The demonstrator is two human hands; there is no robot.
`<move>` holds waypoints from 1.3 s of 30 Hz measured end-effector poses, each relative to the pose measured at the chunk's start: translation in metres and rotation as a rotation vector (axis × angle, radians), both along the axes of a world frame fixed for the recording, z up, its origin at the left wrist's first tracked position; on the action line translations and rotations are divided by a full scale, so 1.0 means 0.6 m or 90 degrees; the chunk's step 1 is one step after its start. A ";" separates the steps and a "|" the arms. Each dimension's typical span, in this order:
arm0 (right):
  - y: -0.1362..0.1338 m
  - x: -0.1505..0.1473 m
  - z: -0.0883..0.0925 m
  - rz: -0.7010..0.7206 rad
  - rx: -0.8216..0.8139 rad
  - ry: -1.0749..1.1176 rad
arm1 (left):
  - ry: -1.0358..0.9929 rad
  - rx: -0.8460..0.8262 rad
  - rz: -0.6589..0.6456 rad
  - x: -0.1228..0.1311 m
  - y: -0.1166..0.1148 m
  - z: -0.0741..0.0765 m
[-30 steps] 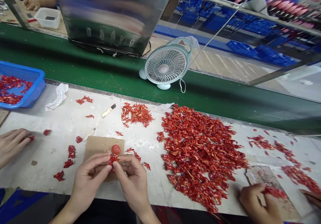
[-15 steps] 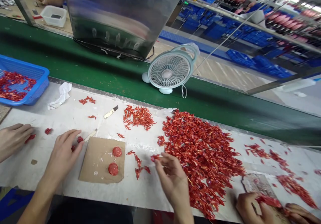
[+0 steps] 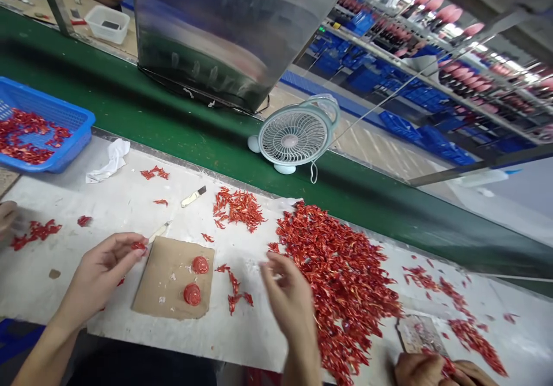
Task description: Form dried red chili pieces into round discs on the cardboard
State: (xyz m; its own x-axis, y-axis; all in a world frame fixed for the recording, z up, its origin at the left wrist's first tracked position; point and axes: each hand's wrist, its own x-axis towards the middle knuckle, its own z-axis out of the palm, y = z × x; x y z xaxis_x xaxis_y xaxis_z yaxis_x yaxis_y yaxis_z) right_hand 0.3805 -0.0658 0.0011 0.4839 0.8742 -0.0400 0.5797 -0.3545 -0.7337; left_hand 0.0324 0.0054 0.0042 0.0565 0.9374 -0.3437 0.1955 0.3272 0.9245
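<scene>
My left hand (image 3: 101, 273) hovers at the left edge of a square of brown cardboard (image 3: 158, 282), pinching a small red strip (image 3: 139, 246) between its fingertips. Two round, coiled red discs (image 3: 200, 265) (image 3: 192, 294) lie on the card. My right hand (image 3: 283, 296) is raised with its fingers apart and holds nothing, close to the left side of a large heap of curled red strips (image 3: 341, 282). A smaller heap of the strips (image 3: 237, 209) lies beyond the card. Two small blades (image 3: 193, 196) (image 3: 159, 231) rest near the card's far edge.
The white worktable (image 3: 250, 340) runs along a green conveyor belt (image 3: 181, 138). A blue basket (image 3: 56, 101) of red strips sits at the far left. A co-worker's hands (image 3: 432, 370) work at the lower right, another hand (image 3: 6, 219) shows at the left, and a small fan (image 3: 294, 138) stands beyond the belt.
One second ago both hands worked together on a disc over the card. They have since parted, two discs lie on the card, and my left hand has moved left, now pinching a strip.
</scene>
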 end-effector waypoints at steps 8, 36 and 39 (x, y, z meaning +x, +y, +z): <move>0.109 -0.130 -0.050 0.289 -0.072 -0.120 | -0.037 -0.025 0.113 0.005 -0.034 0.003; 0.178 -0.116 -0.008 0.438 0.034 0.120 | -0.220 -0.091 -0.005 0.046 -0.093 -0.036; 0.126 -0.091 0.008 0.285 -0.042 0.349 | -0.262 -0.101 0.002 0.051 -0.090 -0.040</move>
State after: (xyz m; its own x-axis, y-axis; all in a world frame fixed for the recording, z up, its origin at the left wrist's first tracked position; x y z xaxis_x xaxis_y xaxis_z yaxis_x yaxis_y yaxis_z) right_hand 0.3258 0.0099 0.0061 -0.0259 0.9717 -0.2348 0.2330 -0.2225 -0.9467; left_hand 0.0633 -0.0483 -0.0198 0.2158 0.8750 -0.4334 -0.1791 0.4718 0.8633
